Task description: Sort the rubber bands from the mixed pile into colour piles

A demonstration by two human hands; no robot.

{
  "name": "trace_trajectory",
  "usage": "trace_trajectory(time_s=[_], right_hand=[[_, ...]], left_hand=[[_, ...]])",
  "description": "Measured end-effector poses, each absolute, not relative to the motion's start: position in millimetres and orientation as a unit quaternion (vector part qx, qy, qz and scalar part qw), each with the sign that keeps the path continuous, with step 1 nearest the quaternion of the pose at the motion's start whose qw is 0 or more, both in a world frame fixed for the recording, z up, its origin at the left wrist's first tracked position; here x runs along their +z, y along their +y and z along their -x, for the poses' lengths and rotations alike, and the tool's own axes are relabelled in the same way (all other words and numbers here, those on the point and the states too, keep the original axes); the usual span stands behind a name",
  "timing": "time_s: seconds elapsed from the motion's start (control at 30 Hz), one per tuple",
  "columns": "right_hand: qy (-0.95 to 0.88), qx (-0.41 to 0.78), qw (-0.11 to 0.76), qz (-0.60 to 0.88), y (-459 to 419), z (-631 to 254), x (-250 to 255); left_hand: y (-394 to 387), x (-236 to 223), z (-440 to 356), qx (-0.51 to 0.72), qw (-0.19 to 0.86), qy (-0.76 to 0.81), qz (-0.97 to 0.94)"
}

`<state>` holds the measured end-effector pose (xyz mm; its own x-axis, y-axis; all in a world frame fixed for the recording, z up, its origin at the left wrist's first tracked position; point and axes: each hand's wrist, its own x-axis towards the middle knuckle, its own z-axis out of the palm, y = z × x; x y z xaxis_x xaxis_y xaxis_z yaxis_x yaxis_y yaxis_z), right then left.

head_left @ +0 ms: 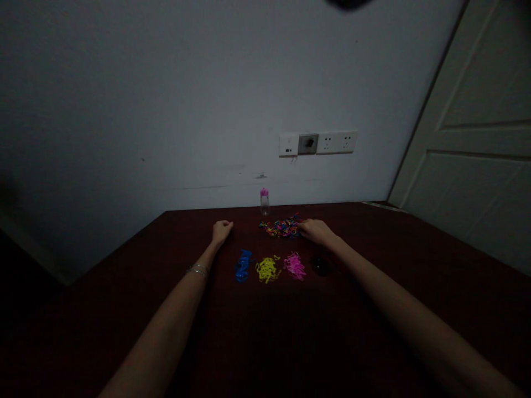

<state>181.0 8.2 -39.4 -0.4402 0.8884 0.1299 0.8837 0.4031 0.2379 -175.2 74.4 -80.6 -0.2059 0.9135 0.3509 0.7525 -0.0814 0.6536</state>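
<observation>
Three small piles line up across the dark red table (398,243): a blue pile (243,266), a yellow pile (266,269) and a pink pile (294,266), with a dark, shiny clump (320,265) just right of the pink. Beyond them lies a mixed heap (280,228) of multicoloured strands. My right hand (317,230) is at its right end, fingers bent down onto it; I cannot tell how far they part or whether they grip a strand. My left hand (221,231) sits apart, left of the heap, fingers curled, contents hidden. A clear bottle (264,204) stands upright behind the heap.
</observation>
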Motion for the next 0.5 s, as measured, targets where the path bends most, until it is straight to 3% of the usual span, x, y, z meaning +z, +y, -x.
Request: trace_trajectory(time_s=[0.5], right_hand=[[0.839, 0.134, 0.026, -0.527, 9.9, -173.6, -33.7]], left_hand=[[74.3, -79.7, 173.6, 0.386, 0.101, 0.678, -0.617]])
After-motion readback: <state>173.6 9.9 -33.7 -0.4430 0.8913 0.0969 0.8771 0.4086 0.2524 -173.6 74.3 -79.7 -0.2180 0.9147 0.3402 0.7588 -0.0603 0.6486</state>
